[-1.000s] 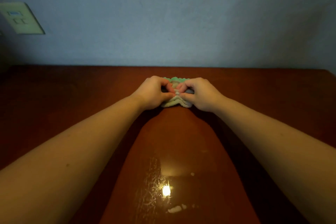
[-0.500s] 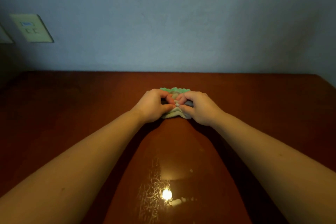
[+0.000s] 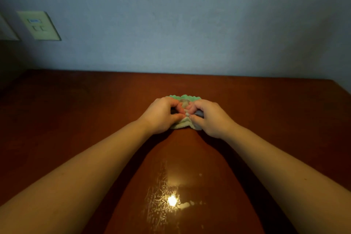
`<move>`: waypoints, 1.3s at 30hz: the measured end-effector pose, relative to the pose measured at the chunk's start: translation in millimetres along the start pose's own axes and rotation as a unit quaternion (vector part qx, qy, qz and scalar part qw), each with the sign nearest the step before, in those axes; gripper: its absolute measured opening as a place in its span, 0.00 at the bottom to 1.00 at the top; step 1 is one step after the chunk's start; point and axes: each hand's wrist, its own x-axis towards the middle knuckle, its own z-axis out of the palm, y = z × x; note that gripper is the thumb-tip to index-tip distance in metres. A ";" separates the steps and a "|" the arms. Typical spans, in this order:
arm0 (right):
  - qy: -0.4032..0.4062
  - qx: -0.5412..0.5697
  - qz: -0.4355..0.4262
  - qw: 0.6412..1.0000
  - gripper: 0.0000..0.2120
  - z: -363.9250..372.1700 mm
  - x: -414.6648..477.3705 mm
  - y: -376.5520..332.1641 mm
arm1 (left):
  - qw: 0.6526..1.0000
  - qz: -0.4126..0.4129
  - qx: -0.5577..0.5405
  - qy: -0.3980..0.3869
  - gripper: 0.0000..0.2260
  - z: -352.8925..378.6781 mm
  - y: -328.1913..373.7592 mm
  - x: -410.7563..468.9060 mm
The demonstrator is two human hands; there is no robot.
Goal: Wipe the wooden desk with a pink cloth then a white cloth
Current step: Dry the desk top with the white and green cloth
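Wooden desk [image 3: 76,119], glossy, dim light. Stack of folded cloths [image 3: 180,125] sits mid-desk toward the wall, long axis left to right, folded edges facing me. My left hand [image 3: 159,116] and right hand [image 3: 210,119] both pinch into its layers, fingers curled, probably parting them to free the pink cloth, which I cannot pick out for certain.

Worktop: we see a glossy, reddish-brown wooden worktop [image 3: 76,119] whose far edge meets the wall.
Sheen: a bright glare [image 3: 172,200] sits near us at the middle, with pale streaks [image 3: 159,192] and white specks around it.
Cloths: a small stack of folded cloths [image 3: 180,125] lies at the far middle; we make out a green layer at its far edge, a pale one nearest us and grey on the right.
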 end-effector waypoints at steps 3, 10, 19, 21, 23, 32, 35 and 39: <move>-0.024 0.004 -0.024 0.999 0.02 0.6 -11.2 3.7 | 1.000 0.018 -0.008 -0.013 0.04 2.9 -4.8 -11.1; 0.010 -0.005 0.016 1.000 0.01 -1.8 17.2 -1.3 | 1.000 -0.030 0.006 0.006 0.03 -1.3 4.4 17.5; 0.003 0.018 0.002 1.000 0.02 2.7 -7.1 -1.3 | 1.000 -0.021 -0.017 0.001 0.04 1.3 -3.5 -4.4; -0.006 0.001 0.017 1.000 0.02 0.0 4.3 -6.7 | 0.999 -0.041 0.003 -0.003 0.03 -2.0 3.6 3.9; -0.001 0.002 0.043 0.999 0.02 2.4 8.2 -9.9 | 0.998 -0.054 0.011 -0.007 0.03 -3.0 8.5 6.3; -0.005 0.033 0.014 0.999 0.00 4.6 -27.2 -13.0 | 0.999 -0.031 -0.025 0.006 0.03 5.2 3.0 -29.8; -0.006 0.013 0.051 0.999 0.02 2.4 -7.1 -16.6 | 0.998 -0.067 0.018 0.002 0.04 -0.1 12.9 -11.8; 0.007 0.013 0.074 0.997 0.05 7.4 -17.0 -22.5 | 0.998 -0.065 0.023 -0.016 0.04 -4.6 15.3 -18.0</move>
